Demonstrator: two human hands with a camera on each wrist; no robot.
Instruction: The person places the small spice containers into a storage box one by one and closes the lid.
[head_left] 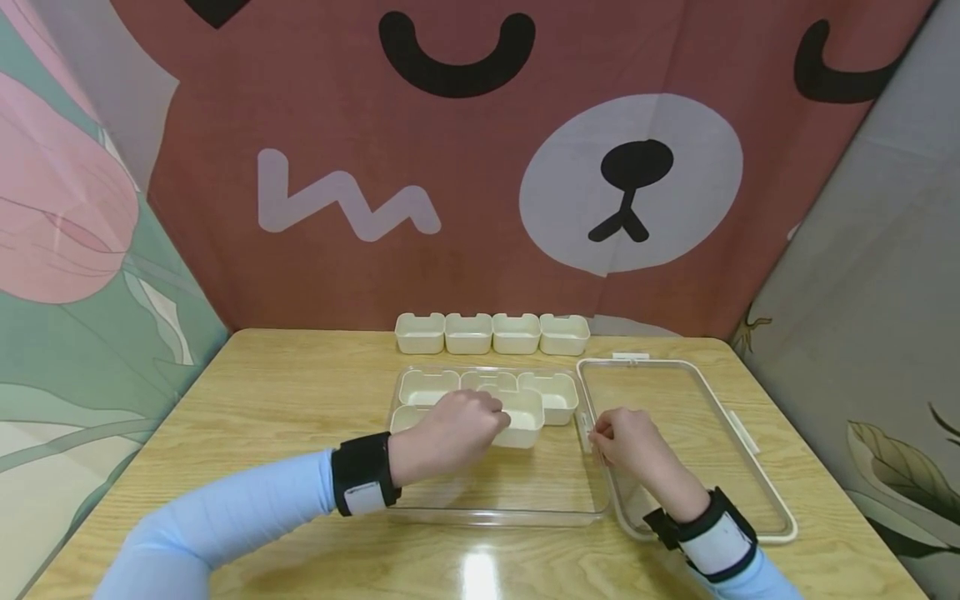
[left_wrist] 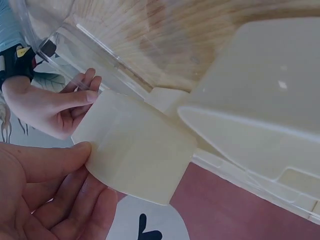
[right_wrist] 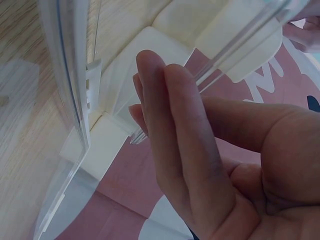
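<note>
My left hand [head_left: 457, 429] pinches the edge of a small cream plastic container [head_left: 522, 419] between thumb and fingers. This container hangs over the clear storage box [head_left: 498, 517], just in front of other cream containers [head_left: 555, 396] standing along its back part. In the left wrist view, the gripped container [left_wrist: 145, 150] is tilted, its smooth side showing. At the box's right wall, my right hand [head_left: 633, 446] pinches the rim with thumb and fingertips. The right wrist view has those fingers [right_wrist: 192, 145] along the clear wall, the thumb partly hidden behind them.
Several more notched cream containers [head_left: 468, 335] stand in a row behind the box, near the curtain [head_left: 337, 275]. A clear lid with a white frame [head_left: 750, 467] and clips lies to the right, against the box. Bare wooden table [head_left: 300, 383] shows on the left.
</note>
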